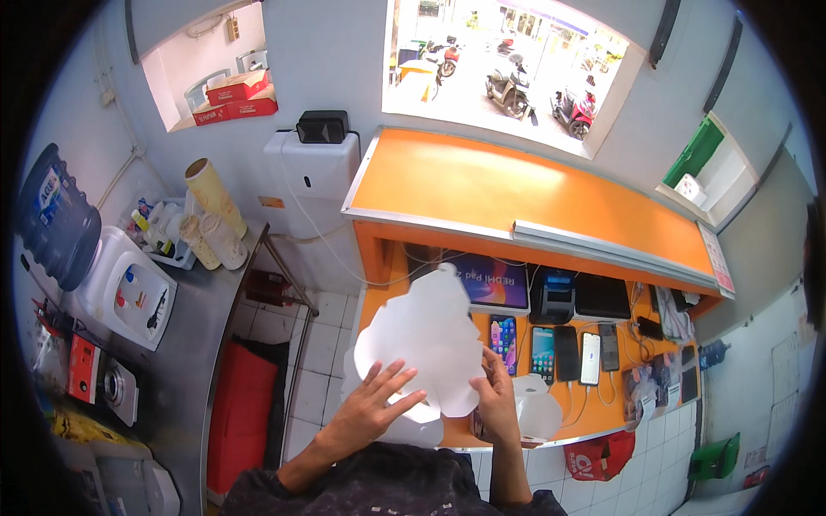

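A white die-cut sheet (422, 327), like thin card with a wavy, lobed outline, is held up in front of me over the near left part of the orange desk. My right hand (496, 400) pinches its right edge, thumb on top. Against its lower left part lies my left hand (370, 411), fingers spread. More white card (432, 432) shows beneath the sheet's lower edge. Beside my right hand, at the desk's front edge, rests another curved white piece (540, 416).
Several phones (589, 358) with cables lie on the orange desk (482, 434), near a small black printer (551, 297). An orange shelf (499, 185) overhangs it. On the left, a metal counter (194, 331) carries a white water dispenser (129, 284) and a scale (116, 383).
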The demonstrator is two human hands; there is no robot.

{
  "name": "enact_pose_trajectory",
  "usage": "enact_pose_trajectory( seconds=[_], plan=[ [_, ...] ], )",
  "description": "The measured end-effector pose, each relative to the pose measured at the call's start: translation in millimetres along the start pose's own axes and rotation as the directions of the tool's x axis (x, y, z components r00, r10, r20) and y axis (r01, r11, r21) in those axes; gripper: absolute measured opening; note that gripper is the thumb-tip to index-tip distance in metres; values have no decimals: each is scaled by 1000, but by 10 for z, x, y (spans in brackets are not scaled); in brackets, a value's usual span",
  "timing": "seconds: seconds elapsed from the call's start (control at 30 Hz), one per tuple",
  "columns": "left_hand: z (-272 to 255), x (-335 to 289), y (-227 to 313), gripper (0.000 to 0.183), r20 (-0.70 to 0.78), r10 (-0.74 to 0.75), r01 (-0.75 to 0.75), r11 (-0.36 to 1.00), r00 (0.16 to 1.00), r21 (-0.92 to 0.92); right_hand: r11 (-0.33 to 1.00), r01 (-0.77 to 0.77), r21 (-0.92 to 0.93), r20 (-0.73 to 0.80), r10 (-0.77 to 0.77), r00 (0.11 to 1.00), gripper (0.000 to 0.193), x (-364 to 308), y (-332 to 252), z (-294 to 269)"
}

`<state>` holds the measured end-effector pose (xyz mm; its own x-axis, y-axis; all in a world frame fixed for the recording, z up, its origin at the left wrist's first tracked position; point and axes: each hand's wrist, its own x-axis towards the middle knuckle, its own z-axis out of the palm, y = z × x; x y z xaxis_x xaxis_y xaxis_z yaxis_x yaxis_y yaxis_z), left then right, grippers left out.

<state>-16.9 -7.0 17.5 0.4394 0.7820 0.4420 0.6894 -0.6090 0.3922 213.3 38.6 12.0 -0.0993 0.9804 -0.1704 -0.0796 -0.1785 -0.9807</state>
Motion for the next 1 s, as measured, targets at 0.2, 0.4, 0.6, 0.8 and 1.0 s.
enact_pose_trajectory(
  seconds=[0.2,0.4,0.6,0.8,1.0],
  plan=[
    [-150,-64,-321,76,-491,-435,119,827,755,-549,983,50,177,-131,-27,991,52,10,100,36],
    [-83,121,-420,102,161,-317,185,46,934,-982,990,36,138,18,-39,999,51,-8,248,155],
    [-174,128,-207,103,151,-366,344,548,918,-762,966,120,-229,47,-112,993,53,20,196,112],
    [-5,177,-6,86,-123,-110,99,991,986,-95,931,275,242,195,-324,926,61,-180,-313,13],
    [13,252,166,72,-73,-170,148,958,983,-247,998,34,60,161,-43,986,37,-244,-362,239]
  ],
)
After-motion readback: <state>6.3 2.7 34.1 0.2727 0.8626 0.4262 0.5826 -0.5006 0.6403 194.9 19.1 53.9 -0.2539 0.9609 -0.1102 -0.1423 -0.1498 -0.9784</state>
